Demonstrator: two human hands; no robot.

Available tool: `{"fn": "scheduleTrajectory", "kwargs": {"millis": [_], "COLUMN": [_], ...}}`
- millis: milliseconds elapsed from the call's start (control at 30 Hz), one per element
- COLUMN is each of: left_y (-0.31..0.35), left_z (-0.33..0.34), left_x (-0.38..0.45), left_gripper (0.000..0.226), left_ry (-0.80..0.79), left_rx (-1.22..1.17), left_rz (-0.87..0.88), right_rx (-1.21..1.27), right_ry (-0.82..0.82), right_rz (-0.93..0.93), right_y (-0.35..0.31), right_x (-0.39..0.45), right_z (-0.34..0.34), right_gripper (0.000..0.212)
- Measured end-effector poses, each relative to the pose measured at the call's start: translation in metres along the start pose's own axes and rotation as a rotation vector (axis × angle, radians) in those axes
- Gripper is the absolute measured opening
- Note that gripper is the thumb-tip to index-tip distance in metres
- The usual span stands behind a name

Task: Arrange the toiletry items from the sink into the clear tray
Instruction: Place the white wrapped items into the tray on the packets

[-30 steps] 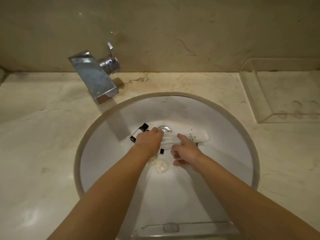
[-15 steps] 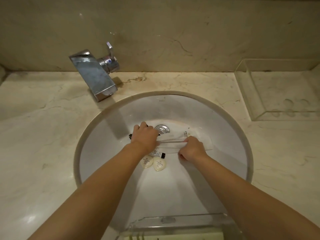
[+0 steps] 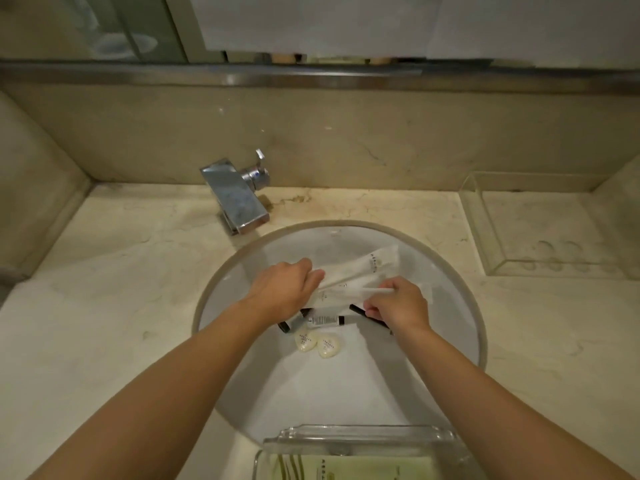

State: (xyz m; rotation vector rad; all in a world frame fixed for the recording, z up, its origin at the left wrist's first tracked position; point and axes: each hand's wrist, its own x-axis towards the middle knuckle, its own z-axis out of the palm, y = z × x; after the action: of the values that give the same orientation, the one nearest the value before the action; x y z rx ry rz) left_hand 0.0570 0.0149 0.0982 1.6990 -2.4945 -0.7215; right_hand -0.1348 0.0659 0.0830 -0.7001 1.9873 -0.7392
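Observation:
Above the round white sink point(image 3: 460, 299), both my hands hold long white toiletry packets point(image 3: 367, 268). My left hand point(image 3: 287, 289) grips their left ends. My right hand point(image 3: 398, 303) pinches a thin white packet and a black-capped item. Under the hands, small tubes with black caps point(image 3: 323, 320) lie in the basin. Two cream oval soaps point(image 3: 317, 342) sit just in front of them. The clear tray point(image 3: 485, 237) stands on the counter at the right with nothing in it.
A chrome faucet point(image 3: 235, 199) juts over the sink's back left. A clear container point(image 3: 363, 448) holding a green packet sits at the near edge. Marble counter stretches to both sides, with a wall and mirror ledge behind.
Both hands have risen from the basin floor with the white packets. The camera tilted up, so the mirror ledge and the whole tray now show.

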Motion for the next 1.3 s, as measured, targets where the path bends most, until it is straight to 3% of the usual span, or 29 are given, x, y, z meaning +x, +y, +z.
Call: {"fn": "scheduleTrajectory", "kwargs": {"millis": [133, 367, 767, 1133, 1300], "left_y": [0.009, 0.027, 0.041, 0.044, 0.044], "left_z": [-0.029, -0.051, -0.071, -0.066, -0.064], "left_x": [-0.021, -0.062, -0.122, -0.165, -0.179], "left_gripper": [0.038, 0.041, 0.046, 0.047, 0.049], "left_ry": [-0.038, -0.103, -0.059, -0.050, -0.095], "left_rx": [-0.266, -0.601, -0.679, -0.821, -0.862], "left_rz": [0.062, 0.050, 0.035, -0.162, -0.192], "right_rx": [0.167, 0.177, 0.313, 0.140, 0.194], "right_ry": [-0.012, -0.072, -0.268, 0.037, -0.023], "right_rz": [-0.015, -0.091, -0.032, -0.134, -0.115], "right_y": [-0.013, -0.032, -0.023, 0.003, 0.020], "right_x": [-0.031, -0.071, -0.140, -0.157, -0.161], "right_z": [-0.014, -0.037, -0.057, -0.083, -0.098], "right_gripper": [0.021, 0.022, 0.021, 0.049, 0.032]}}
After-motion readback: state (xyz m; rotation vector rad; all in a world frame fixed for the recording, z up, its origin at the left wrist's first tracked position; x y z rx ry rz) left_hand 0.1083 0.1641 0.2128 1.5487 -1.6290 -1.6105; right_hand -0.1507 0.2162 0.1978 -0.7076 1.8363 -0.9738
